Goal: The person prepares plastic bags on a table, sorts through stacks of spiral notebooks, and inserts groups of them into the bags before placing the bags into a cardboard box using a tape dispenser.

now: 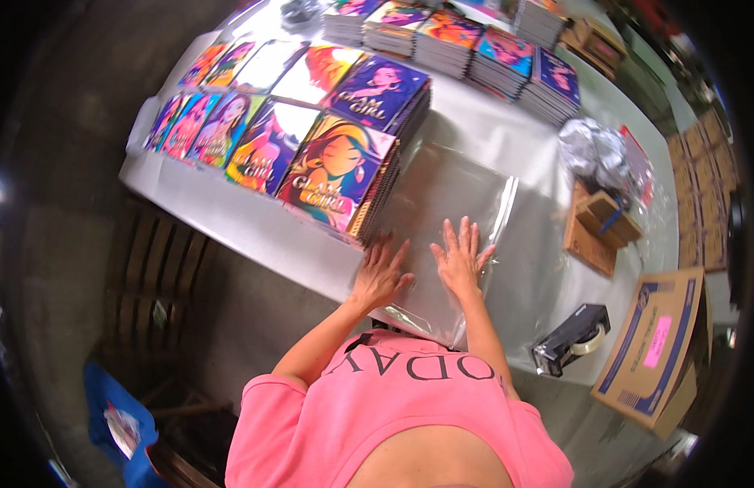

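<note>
1. Clear plastic (430, 187) (one layer or several, can't tell): flat on the white-covered table (466, 122), reaching its near edge.
2. Left hand (382, 268): palm down on the plastic's left part, fingers spread, gripping nothing; just beside the notebooks.
3. Right hand (460, 254): palm down, fingers fanned, nothing gripped; near the plastic's right edge.
4. Spiral notebooks (336, 171): two rows, running toward the table's left edge.
5. More notebook stacks (503, 57): along the far edge.
6. Tape dispenser (568, 340): near-right corner, cardboard box (657, 346) beside it.
</note>
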Available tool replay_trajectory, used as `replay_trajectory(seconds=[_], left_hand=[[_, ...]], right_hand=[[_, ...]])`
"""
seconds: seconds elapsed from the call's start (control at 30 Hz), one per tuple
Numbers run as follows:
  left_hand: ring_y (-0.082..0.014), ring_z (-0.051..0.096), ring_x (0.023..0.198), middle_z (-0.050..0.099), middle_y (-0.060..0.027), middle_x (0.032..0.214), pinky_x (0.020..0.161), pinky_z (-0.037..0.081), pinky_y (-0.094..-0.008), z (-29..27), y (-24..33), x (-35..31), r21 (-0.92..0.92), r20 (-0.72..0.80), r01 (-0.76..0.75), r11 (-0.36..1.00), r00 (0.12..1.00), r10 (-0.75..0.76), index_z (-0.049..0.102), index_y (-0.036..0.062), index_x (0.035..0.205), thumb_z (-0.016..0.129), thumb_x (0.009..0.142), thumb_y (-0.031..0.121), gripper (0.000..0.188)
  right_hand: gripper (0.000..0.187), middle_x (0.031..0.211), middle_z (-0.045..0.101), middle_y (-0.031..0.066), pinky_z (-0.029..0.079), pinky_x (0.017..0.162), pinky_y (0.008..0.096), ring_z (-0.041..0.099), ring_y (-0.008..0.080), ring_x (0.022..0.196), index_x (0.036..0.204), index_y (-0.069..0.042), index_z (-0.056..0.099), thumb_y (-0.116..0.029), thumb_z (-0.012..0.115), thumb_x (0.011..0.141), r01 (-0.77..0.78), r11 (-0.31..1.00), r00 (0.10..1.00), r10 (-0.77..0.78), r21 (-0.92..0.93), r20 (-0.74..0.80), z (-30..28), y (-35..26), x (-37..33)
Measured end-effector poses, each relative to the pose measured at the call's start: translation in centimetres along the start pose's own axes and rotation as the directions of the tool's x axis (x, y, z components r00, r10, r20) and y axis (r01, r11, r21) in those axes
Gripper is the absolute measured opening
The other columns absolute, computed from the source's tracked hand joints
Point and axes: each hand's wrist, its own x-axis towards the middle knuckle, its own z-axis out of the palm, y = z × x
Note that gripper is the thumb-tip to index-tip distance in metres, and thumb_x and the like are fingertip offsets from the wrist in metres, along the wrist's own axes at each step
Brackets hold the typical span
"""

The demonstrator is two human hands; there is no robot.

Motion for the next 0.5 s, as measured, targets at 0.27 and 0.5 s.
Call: replay_trajectory(seconds=[0.27, 0.5], left_hand=[[-0.0404, 0.025, 0.133, 0.033, -0.0165, 0.14, 0.105, 0.029, -0.0514, -1.6, 1.8, -5.4, -0.183, -0.243, -0.08, 0.98, 0.97, 0.034, 0.041, 0.0155, 0.134, 0.063, 0.082, 0.022, 0.057], [-0.0297, 0.054, 0.109, 0.055, -0.0137, 0.117, 0.087, 0.048, -0.0354, -8.1, -1.2, -9.6, -0.415, -0.583, -0.02, 0.909, 0.773, -0.249, 0.064, 0.0094, 0.107, 0.065, 0.075, -0.002, 0.034]], right_hand=[[0.07, 0.15, 0.017, 0.0149, 0.012, 0.103, 0.0658, 0.012, 0.0318, 0.14, 0.143, -0.017, 0.029, -0.041, 0.059, 0.085, 0.328, 0.886, 0.941, -0.275, 0.328, -0.198, -5.6, -8.9, 2.1], [0.077, 0.144, 0.03, 0.0151, 0.023, 0.104, 0.0586, 0.026, 0.0311, 0.135, 0.14, -0.012, 0.033, -0.036, 0.069, 0.076, 0.625, 0.779, 0.754, -0.616, -0.038, -0.228, -6.6, -22.3, 3.9]])
